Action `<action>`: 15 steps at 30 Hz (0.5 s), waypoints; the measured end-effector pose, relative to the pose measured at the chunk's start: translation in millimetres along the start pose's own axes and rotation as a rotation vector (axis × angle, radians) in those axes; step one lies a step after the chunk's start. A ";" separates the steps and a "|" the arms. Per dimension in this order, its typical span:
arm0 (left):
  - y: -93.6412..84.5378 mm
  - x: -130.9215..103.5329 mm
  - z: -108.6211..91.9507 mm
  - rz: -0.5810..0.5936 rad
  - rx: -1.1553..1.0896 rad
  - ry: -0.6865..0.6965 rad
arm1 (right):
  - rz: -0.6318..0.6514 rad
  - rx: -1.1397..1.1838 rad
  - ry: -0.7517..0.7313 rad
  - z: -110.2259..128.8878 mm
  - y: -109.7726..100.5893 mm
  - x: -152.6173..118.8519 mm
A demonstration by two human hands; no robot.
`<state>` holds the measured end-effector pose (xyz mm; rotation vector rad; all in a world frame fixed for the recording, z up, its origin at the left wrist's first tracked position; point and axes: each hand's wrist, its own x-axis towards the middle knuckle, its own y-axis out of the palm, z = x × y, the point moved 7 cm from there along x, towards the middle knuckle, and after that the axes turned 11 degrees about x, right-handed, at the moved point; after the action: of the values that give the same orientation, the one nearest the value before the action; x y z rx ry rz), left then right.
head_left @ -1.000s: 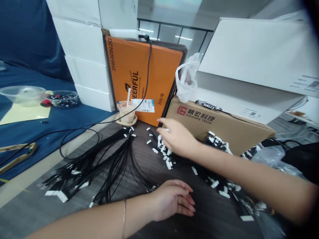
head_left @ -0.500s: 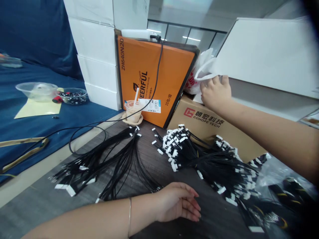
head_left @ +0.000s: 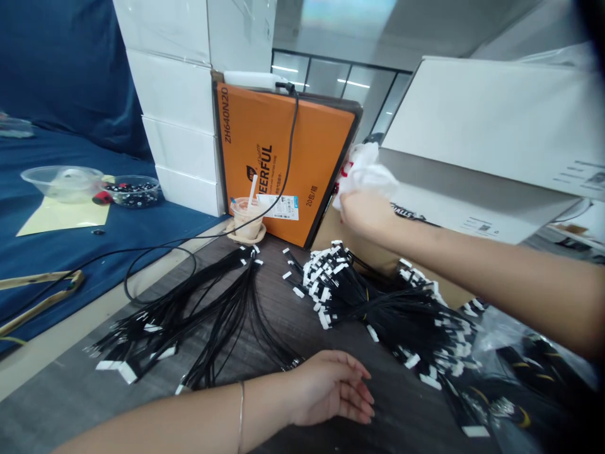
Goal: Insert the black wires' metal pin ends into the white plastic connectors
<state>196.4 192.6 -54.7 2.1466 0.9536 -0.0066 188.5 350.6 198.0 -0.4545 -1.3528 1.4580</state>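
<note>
My right hand is closed on a white plastic bag with red print, in front of the brown carton. Its fingertips are partly hidden behind the hand. My left hand rests palm-up on the dark table, fingers loosely curled and apart, with nothing in it. Behind the left hand lies a large bundle of black cables with white connectors, tied with a yellow band. More black cables are fanned out to the left of it.
An orange carton stands at the back beside stacked white boxes. A drink cup with a straw sits before it. White boxes stand at right. Clear tubs lie on blue cloth. A black cord crosses the orange carton.
My right hand has moved left and down, drawing the white bag down over the brown carton. My left hand has hardly moved. The view has shifted slightly.
</note>
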 end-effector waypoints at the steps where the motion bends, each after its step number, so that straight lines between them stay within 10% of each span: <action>1: 0.0 -0.1 0.0 -0.001 0.007 0.001 | -0.001 0.005 -0.023 2.9 6.0 -8.4; 15: -0.5 -0.7 -0.8 -0.040 0.033 0.004 | 0.018 -0.016 -0.117 -6.4 31.6 -118.7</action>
<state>195.3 192.9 -54.3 2.1579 1.0056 -0.0377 225.5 258.5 125.3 -0.3976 -1.4567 1.5091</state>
